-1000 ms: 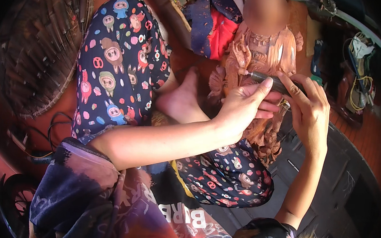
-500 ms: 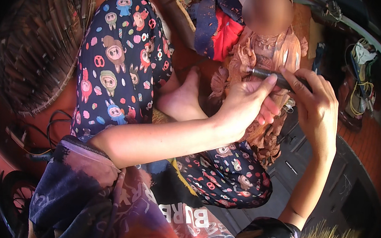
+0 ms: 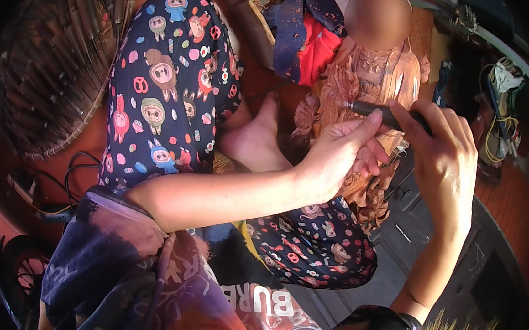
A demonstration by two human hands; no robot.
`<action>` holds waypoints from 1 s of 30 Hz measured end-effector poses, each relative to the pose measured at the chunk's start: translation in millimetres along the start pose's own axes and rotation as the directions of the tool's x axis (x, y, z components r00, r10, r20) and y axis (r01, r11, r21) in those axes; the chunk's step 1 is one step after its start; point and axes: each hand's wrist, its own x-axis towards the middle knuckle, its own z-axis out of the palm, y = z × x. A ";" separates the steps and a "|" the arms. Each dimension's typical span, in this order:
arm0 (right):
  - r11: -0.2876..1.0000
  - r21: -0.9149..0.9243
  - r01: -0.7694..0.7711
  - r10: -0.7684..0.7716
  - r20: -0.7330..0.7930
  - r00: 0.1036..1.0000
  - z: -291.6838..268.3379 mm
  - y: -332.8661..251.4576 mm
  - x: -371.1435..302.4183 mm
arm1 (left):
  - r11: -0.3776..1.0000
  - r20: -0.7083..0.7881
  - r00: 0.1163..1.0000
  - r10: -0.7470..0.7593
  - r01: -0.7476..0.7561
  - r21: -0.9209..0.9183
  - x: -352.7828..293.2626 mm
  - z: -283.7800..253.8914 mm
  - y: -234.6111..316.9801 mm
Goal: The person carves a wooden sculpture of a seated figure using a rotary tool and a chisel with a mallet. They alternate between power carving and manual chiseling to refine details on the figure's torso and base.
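Observation:
A carved reddish-brown wooden statue point(image 3: 372, 80) lies before me, its head end away from me and its head blurred. In my right hand point(image 3: 446, 156) is a dark rotary carving handpiece point(image 3: 370, 109) with a ribbed front, held nearly level across the statue. Its bright thin tip meets the carved folds on the statue's left side. My left hand point(image 3: 341, 148) is closed, its thumb pressed against the handpiece near the ribbed part. The other left fingers curl below the tool, over the statue's lower body. Part of the carving is hidden under that hand.
A round woven basket point(image 3: 86, 129) full of brown-handled tools stands at the left. Beside the statue are red cloth point(image 3: 320, 51), dark cloth with wood shavings, and a wood piece point(image 3: 246, 16). Black cables point(image 3: 75, 167) lie by my knee; tangled cords point(image 3: 501, 123) are at the right.
The view has shifted slightly. My right hand and the handpiece sit a little lower and further right in the picture; both hands keep nearly the same hold.

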 end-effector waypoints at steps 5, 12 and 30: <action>0.998 -0.068 0.017 -0.014 0.036 0.999 -10.5 -6.7 17.1 | 0.994 0.021 0.997 0.069 -0.067 -0.081 4.6 -0.4 8.3; 0.996 -0.084 0.034 -0.027 0.089 0.996 -12.9 -7.3 20.3 | 0.997 0.038 0.998 0.040 -0.037 -0.065 3.5 -4.6 10.7; 0.998 0.044 -0.053 0.046 0.145 0.988 -7.9 -3.2 5.3 | 1.000 0.012 1.000 0.020 -0.020 0.017 -0.8 -4.9 7.5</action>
